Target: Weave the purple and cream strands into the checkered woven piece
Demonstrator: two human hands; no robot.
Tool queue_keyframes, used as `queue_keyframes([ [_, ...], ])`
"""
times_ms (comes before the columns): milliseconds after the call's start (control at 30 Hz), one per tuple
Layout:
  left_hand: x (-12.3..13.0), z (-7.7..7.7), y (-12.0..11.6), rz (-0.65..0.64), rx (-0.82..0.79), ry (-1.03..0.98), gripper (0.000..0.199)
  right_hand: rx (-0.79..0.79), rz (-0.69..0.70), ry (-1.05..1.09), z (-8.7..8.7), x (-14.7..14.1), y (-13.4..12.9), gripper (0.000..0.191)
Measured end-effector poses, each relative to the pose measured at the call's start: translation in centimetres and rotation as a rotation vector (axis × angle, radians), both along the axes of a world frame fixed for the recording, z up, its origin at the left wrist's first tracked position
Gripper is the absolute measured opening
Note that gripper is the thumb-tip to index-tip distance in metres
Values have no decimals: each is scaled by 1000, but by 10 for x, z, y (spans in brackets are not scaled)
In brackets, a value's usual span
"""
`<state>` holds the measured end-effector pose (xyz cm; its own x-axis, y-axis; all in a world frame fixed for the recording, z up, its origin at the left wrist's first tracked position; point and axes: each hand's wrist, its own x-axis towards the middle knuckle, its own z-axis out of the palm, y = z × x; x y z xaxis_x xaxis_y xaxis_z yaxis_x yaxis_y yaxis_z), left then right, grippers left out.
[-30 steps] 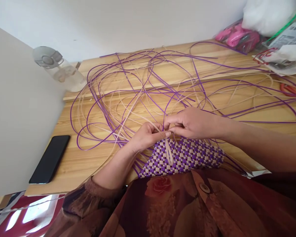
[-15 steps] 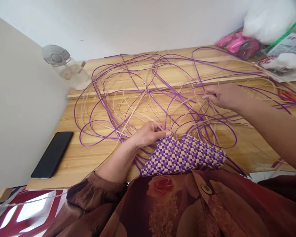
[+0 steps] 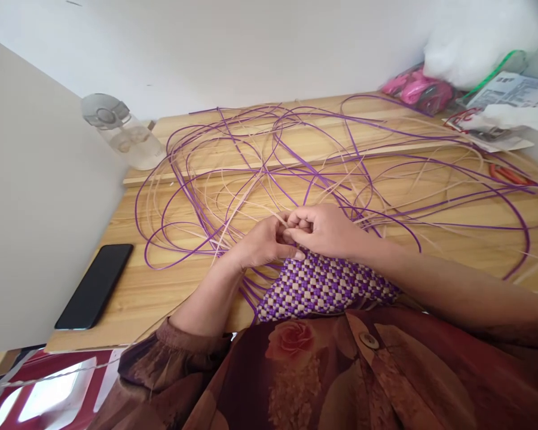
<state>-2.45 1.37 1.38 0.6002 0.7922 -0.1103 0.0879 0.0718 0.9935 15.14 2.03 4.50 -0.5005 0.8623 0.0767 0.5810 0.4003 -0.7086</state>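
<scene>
Left hand [image 3: 262, 242] and right hand [image 3: 325, 230] meet at top edge of woven panel [image 3: 323, 286], which rests at near bench [image 3: 130, 298] edge against lap. Fingers of both curled shut, pinching strand ends; which strand, cannot tell. Judgement: keep weave pinned with left, draw strand snug, keep loose purple strands [image 3: 233, 173] untangled behind.

A home craft corner: wooden table [image 3: 170, 298] strewn with weaving strips [image 3: 251, 161] (phone [image 3: 94, 286], water bottle [image 3: 125, 134] alongside).
</scene>
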Motion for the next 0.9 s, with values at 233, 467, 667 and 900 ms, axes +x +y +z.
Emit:
queue_keyframes([
  [233, 5, -5, -2, 200, -209, -40, 36, -249, -495, 513, -12, 43, 36, 22],
  [467, 10, -7, -2, 237, -354, -69, 46, -141, -793, 915, -9, 98, 76, 23],
  [667, 11, -14, -1, 242, -384, -107, 35, -452, -586, 760, -21, 96, 69, 22],
  [900, 12, -17, -3, 260, -379, -98, 35, -415, -166, 212, -4, 59, 35, 28],
])
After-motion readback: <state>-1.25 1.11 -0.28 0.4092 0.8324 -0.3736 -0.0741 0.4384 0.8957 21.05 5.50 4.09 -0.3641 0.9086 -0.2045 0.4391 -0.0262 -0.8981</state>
